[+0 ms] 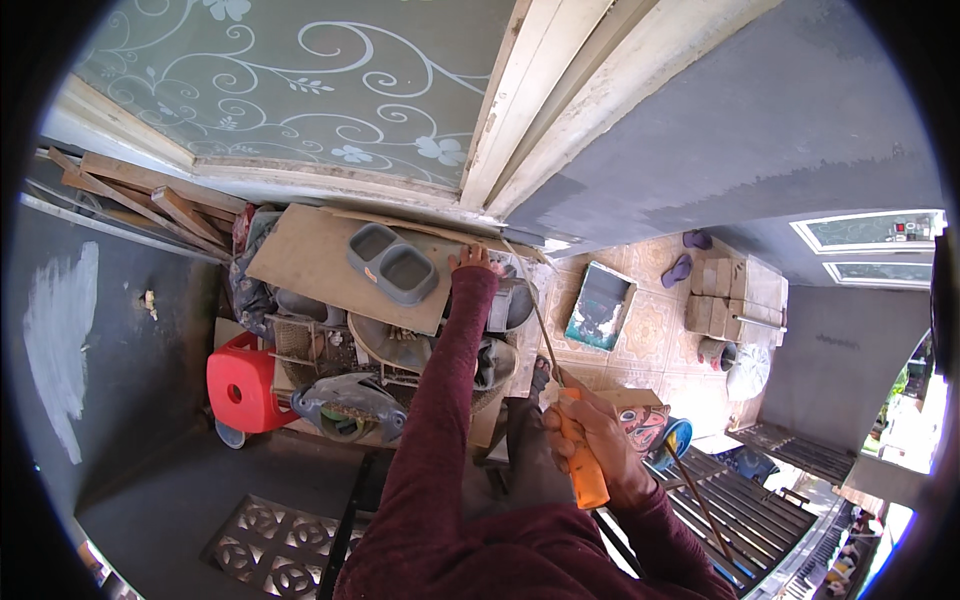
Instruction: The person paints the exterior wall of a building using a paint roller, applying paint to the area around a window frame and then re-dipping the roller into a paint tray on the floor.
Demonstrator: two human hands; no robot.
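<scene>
My right hand [610, 445] is closed round the orange handle of a handsaw [585, 470]. Its long, thin blade is seen almost edge-on and bows up toward the window sill. My left arm reaches forward, and my left hand [472, 258] lies with fingers apart on the far right edge of a flat tan board [310, 260]. A grey two-bowl pet feeder [392, 262] rests on this board, left of my left hand. Whether the blade touches the board's edge I cannot tell.
Under the board are wire cages and grey clutter. A red plastic stool [243, 385] stands to the left, near wood offcuts [160, 200]. On the tiled floor at right are a paint-stained tray [601, 305], purple sandals [677, 270], stacked blocks [735, 295] and a blue paint bucket [672, 440].
</scene>
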